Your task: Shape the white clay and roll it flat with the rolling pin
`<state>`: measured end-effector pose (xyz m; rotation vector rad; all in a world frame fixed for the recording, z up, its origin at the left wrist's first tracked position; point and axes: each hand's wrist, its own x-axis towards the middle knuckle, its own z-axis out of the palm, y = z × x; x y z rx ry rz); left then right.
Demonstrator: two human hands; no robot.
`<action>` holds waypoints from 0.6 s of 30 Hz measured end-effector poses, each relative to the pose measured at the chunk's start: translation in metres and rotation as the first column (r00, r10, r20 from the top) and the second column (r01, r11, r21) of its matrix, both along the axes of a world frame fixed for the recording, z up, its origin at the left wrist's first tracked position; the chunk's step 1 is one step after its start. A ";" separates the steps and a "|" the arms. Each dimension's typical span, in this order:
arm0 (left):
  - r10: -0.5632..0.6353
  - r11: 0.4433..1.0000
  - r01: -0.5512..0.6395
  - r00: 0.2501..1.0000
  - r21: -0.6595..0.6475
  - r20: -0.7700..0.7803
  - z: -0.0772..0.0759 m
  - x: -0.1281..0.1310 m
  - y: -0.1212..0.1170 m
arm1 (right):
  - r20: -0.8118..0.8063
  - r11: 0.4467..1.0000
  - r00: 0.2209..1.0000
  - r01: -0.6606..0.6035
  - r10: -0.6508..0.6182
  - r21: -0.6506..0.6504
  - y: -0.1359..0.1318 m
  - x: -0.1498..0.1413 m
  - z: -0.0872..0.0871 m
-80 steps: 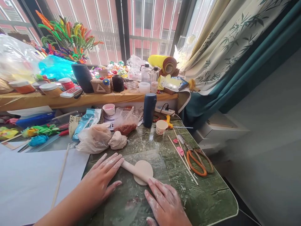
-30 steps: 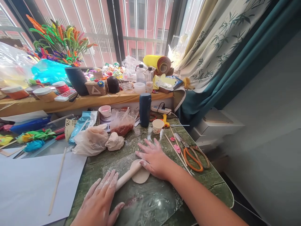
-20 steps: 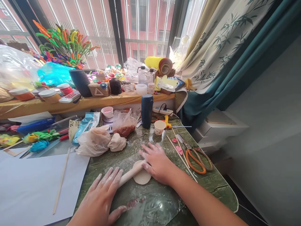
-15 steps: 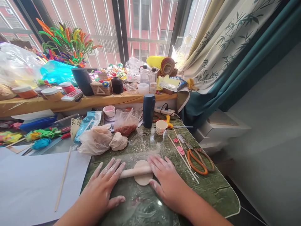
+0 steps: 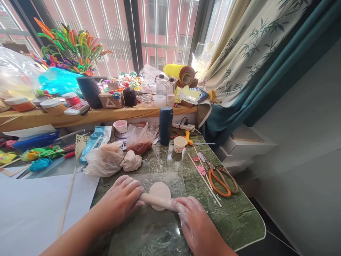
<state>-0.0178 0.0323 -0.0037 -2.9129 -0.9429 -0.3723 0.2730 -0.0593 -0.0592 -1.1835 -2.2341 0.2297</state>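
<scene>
A pale rolling pin (image 5: 156, 200) lies slantwise across a flat round disc of dough or clay (image 5: 160, 191). My left hand (image 5: 125, 196) is closed around the pin's left end, while my right hand (image 5: 190, 213) grips the right end. White powder coats the fingers of both hands. Under the disc is a clear sheet (image 5: 144, 231) laid on the green marbled table. A whitish lump of dough or clay (image 5: 131, 161) sits just beyond my left hand, touching a crumpled plastic bag (image 5: 103, 160).
Orange-handled scissors (image 5: 221, 183) and thin wooden sticks (image 5: 205, 179) lie at the right. Farther back stand a paper cup (image 5: 180, 144), a dark blue cylinder (image 5: 166, 126) and a bag of reddish-brown material (image 5: 140, 140). White paper (image 5: 39, 206) covers the left side.
Both hands have gone from lying flat with spread fingers on the pin to gripping its ends. The pin's right end has swung nearer to me, and the view has shifted slightly.
</scene>
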 end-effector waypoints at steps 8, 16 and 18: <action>-0.037 0.997 0.026 0.985 0.069 0.167 0.012 0.009 0.006 | 0.100 0.994 0.995 0.008 0.003 -0.105 -0.001 0.008 0.010; 0.221 0.938 -0.188 0.972 -0.292 0.084 -0.041 0.009 0.019 | 0.067 0.967 0.966 0.244 -0.249 0.079 -0.023 0.032 -0.020; 0.226 0.917 -0.202 0.974 -0.343 0.030 -0.047 0.011 0.017 | 0.055 0.959 0.960 0.269 -0.275 0.086 -0.023 0.028 -0.027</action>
